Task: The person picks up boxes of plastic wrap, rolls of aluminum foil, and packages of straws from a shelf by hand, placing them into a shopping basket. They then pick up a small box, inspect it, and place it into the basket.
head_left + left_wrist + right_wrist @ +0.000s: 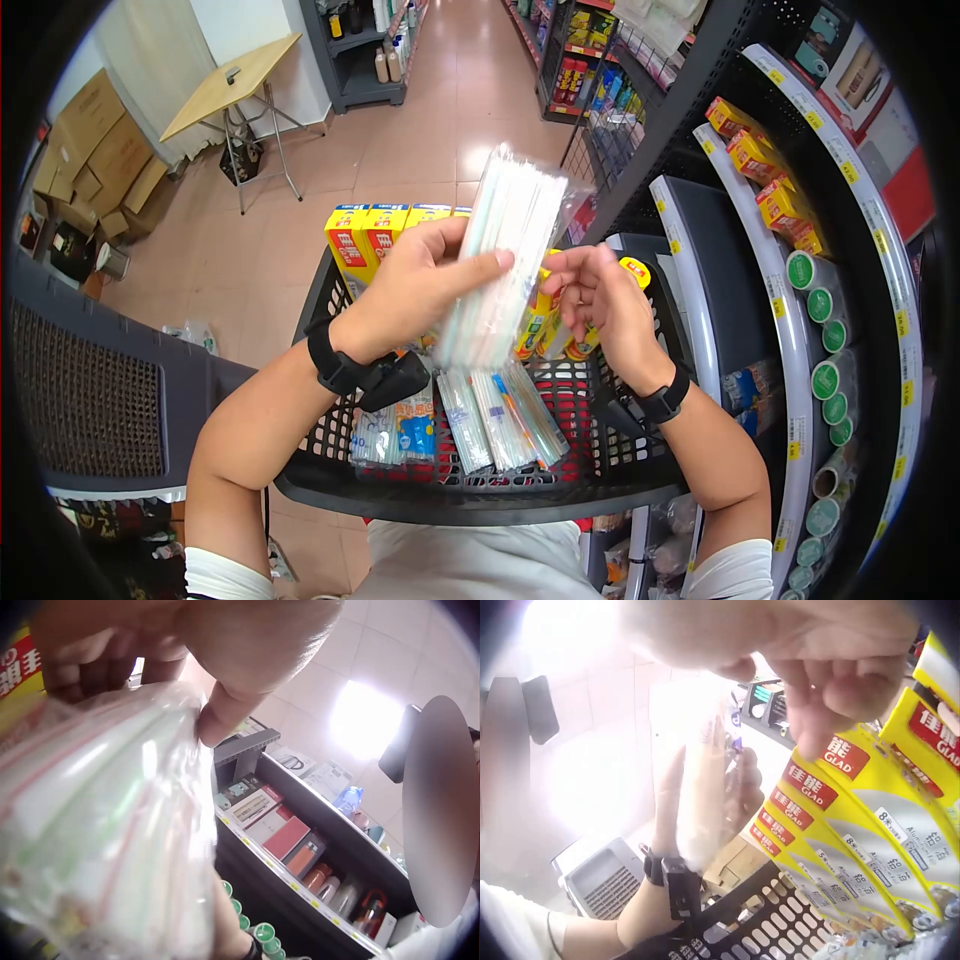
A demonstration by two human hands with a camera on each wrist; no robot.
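Observation:
My left hand (pixel 420 285) grips a clear plastic pack of long striped straws (pixel 505 245), thumb across its front, above a black basket (pixel 400 512). In the left wrist view the pack (pixel 112 817) shows pink and green stripes under shiny wrap. Just right of the pack, my right hand (pixel 610 310) holds nothing, its fingers loosely bent. The right wrist view shows that hand (pixel 825 675) over yellow Glad foil boxes (pixel 885 832). More straw packs (pixel 500 415) and blue-and-white packs (pixel 395 432) lie in the basket, with yellow boxes (pixel 365 240) standing at its far side.
Curved shelves (pixel 790 330) on the right hold small yellow boxes (pixel 785 210) and green-ended rolls (pixel 825 380). A folding wooden table (pixel 230 85) and cardboard boxes (pixel 105 150) stand at the back left. A dark grey slatted unit (pixel 100 390) is at left.

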